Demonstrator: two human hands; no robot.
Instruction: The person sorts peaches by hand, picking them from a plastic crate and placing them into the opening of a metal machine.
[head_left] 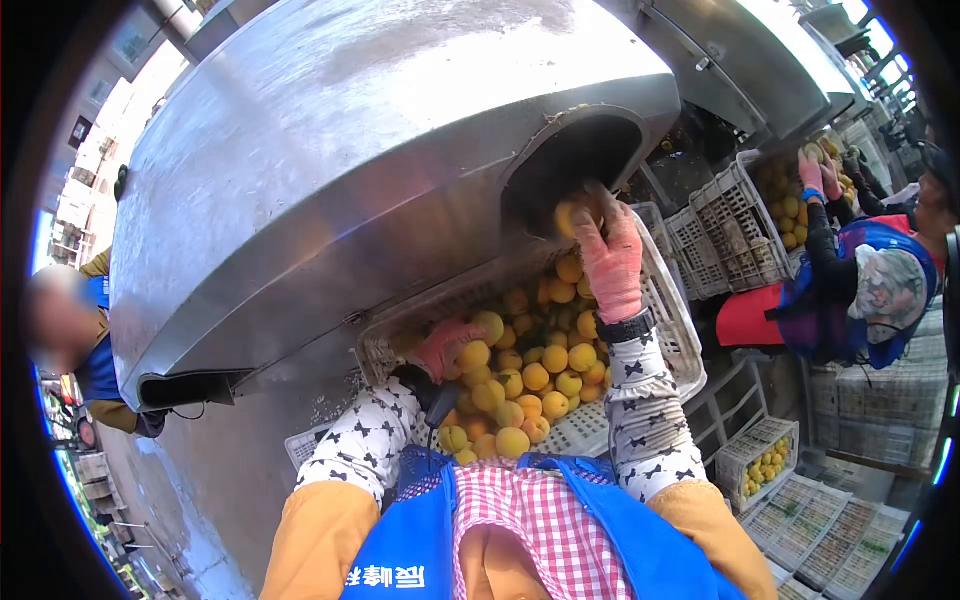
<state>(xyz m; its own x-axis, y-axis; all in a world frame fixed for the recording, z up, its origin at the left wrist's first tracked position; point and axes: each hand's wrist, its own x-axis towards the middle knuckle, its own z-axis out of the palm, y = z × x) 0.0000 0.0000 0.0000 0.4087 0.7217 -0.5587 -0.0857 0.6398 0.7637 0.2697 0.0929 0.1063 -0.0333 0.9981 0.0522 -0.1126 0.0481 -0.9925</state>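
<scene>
Before me, a white plastic crate (683, 325) holds many yellow peaches (535, 377), some with a reddish blush. My right hand (610, 262), in a pink glove, reaches up to the dark opening (575, 160) in the metal machine. A peach (567, 219) is between its fingers at the lip of that opening. My left hand (445, 347), also gloved in pink, is down at the crate's left side. Its fingers are curled against a peach (488, 327) on top of the pile. Patterned sleeves cover both forearms.
The large metal housing (330, 130) overhangs the crate's far side. At right, a co-worker (850, 270) in pink gloves handles peaches over another crate (740, 225). A further person (95, 330) stands at left. A smaller crate of fruit (765, 465) sits low at right.
</scene>
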